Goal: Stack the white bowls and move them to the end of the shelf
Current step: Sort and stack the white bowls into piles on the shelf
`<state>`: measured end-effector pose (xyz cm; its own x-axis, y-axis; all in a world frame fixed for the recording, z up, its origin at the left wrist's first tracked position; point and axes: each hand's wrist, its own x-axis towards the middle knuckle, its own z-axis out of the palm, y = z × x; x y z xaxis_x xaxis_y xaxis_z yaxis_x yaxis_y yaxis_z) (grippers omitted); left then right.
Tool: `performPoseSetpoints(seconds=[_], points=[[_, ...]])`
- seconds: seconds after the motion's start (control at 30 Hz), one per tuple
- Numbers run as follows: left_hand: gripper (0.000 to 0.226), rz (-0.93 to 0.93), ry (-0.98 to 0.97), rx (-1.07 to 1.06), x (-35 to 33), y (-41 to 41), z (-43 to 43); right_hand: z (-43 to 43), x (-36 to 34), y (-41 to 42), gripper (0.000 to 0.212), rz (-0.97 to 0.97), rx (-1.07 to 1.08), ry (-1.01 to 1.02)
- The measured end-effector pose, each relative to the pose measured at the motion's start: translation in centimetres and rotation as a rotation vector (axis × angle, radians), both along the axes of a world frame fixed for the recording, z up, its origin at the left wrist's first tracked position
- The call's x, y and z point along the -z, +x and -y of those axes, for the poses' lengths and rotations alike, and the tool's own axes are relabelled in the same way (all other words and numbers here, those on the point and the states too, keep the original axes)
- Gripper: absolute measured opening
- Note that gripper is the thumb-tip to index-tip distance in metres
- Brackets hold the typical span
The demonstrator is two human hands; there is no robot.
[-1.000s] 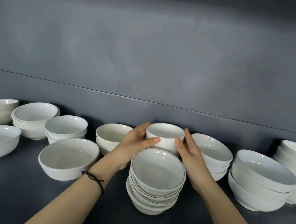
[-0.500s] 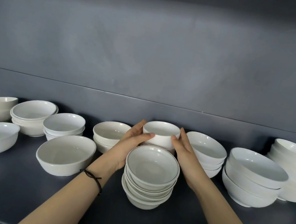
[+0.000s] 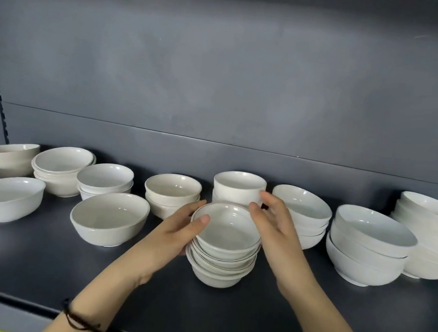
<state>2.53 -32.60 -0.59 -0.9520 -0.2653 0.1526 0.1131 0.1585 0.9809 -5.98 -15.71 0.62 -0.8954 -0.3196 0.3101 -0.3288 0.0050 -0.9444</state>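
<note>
Here, the left hand [image 3: 176, 231] has its grip around the stack of dark-rimmed bowls [image 3: 223, 271] in the middle of the shelf [image 3: 40, 260] (thumb over the top rim); the right hand [image 3: 276, 231] hovers loose-fingered just beside it, holding nothing.

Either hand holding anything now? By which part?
Left hand grips the front bowl stack by its left side, thumb on its top rim. Right hand is open at the stack's right side, gripping nothing; contact unclear.
</note>
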Motion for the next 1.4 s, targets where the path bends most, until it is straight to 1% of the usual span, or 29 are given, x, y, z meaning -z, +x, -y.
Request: performPoseSetpoints(seconds=[0.1,0.23,0.37,0.47,0.57,0.6,0.67,0.7,0.73,0.77,0.8,0.83,0.9,1.0,1.03,1.1,1.17,1.2,1.3,1.33,1.4], points=[[0.042,-0.025,0.004,-0.017,0.2,0.1,-0.4,0.1,0.9,0.8,0.045,-0.012,-0.044,0.079],[0.045,-0.058,-0.006,-0.044,0.4,0.0,-0.8,0.3,0.8,0.8,0.041,0.011,-0.087,0.123],[0.067,-0.076,-0.026,-0.049,1.0,-0.2,-1.5,-0.4,0.7,0.5,0.039,0.022,-0.086,0.147],[0.058,-0.098,-0.048,-0.006,1.1,-0.7,-2.9,-1.7,0.7,0.1,0.033,0.002,-0.06,0.166],[0.067,-0.087,-0.081,-0.016,1.4,-1.6,-4.3,-3.7,0.6,-0.7,0.023,-0.023,-0.042,0.197],[0.064,-0.09,-0.079,-0.01,1.5,-2.0,-4.8,-4.3,0.6,-1.0,0.021,-0.033,-0.034,0.203],[0.04,-0.087,-0.074,0.025,1.5,-2.6,-5.7,-5.4,0.5,-1.5,0.024,-0.056,-0.007,0.211],[0.034,-0.079,-0.067,0.05,1.3,-2.7,-6.1,-5.9,0.5,-1.7,0.03,-0.071,0.015,0.217],[0.037,-0.072,-0.062,0.078,1.1,-2.9,-6.3,-6.2,0.5,-2.0,0.034,-0.09,0.035,0.23],[0.045,-0.068,-0.057,0.104,1.1,-3.0,-6.2,-6.5,0.5,-2.2,0.036,-0.12,0.048,0.251],[0.053,-0.065,-0.07,0.12,1.0,-2.9,-6.0,-6.6,0.6,-2.3,0.036,-0.167,0.057,0.276],[0.055,-0.07,-0.102,0.129,0.9,-2.7,-5.6,-6.7,0.7,-2.3,0.033,-0.233,0.074,0.305],[0.047,-0.064,-0.236,0.109,0.6,-2.0,-4.8,-6.8,0.9,-2.3,0.024,-0.396,0.147,0.368],[0.027,-0.083,-0.465,0.018,0.4,-0.9,-3.3,-6.3,0.6,-1.7,0.021,-0.628,0.219,0.499],[0.023,-0.095,-0.551,-0.031,0.2,-0.5,-2.8,-5.9,0.2,-1.4,0.021,-0.704,0.208,0.543],[0.021,-0.103,-0.807,-0.18,-0.4,0.4,-1.9,-4.9,-0.6,-0.8,0.023,-0.822,0.128,0.634],[0.021,-0.12,-1.102,-0.351,-1.2,1.5,-0.8,-3.5,-1.6,0.1,0.022,-0.869,0.032,0.749],[0.021,-0.151,-1.209,-0.42,-1.5,2.0,0.0,-2.7,-1.9,0.4,0.023,-0.899,0.005,0.802],[0.017,-0.18,-1.363,-0.518,-2.3,3.6,3.4,0.0,-2.7,1.5,0.029,-0.964,-0.075,0.864],[0.019,-0.14,-1.385,-0.536,-2.5,4.2,4.6,0.9,-2.8,1.9,0.03,-0.967,-0.115,0.867],[0.029,-0.028,-1.391,-0.559,-2.5,5.6,7.5,3.0,-2.6,2.5,0.032,-0.96,-0.186,0.88]])
